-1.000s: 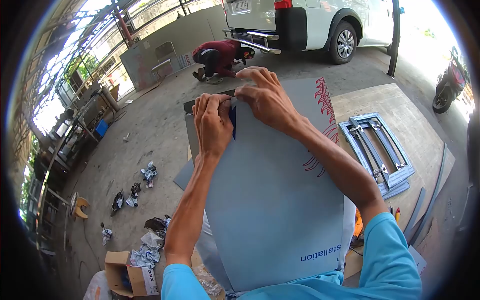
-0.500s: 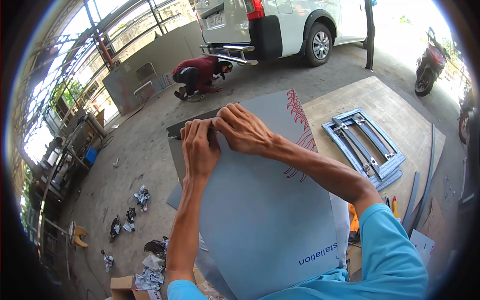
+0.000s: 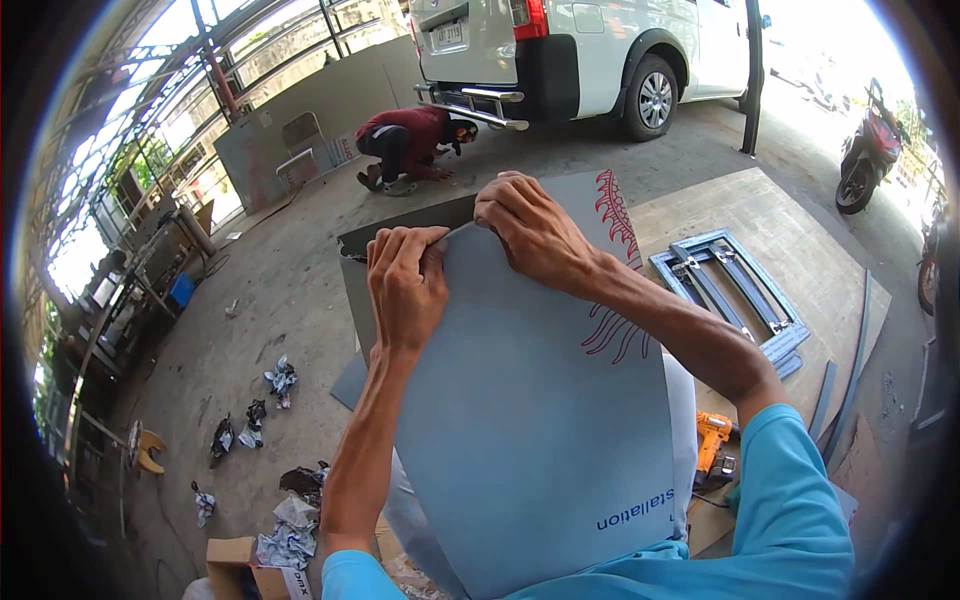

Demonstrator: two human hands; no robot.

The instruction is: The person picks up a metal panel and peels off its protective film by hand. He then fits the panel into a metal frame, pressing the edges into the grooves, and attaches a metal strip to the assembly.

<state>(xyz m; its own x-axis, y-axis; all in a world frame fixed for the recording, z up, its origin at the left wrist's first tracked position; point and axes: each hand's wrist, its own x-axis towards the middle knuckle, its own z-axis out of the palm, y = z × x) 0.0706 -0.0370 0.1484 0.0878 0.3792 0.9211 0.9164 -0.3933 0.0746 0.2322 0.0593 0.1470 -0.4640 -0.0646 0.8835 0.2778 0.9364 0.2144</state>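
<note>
Hands have spread apart: left hand (image 3: 408, 285) and right hand (image 3: 540, 228) pinch the far edge of the gray printed panel (image 3: 540, 430), fingertips partly hidden; near edge meets blue shirt (image 3: 790, 495), apparently for bracing.

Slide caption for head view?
Left hand and right hand at the far edge of a grey panel, white van beyond.

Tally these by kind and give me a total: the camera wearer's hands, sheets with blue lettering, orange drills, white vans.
Left hand, right hand: 2
Lettered sheet: 1
Drill: 1
Van: 1
Total: 5
</note>
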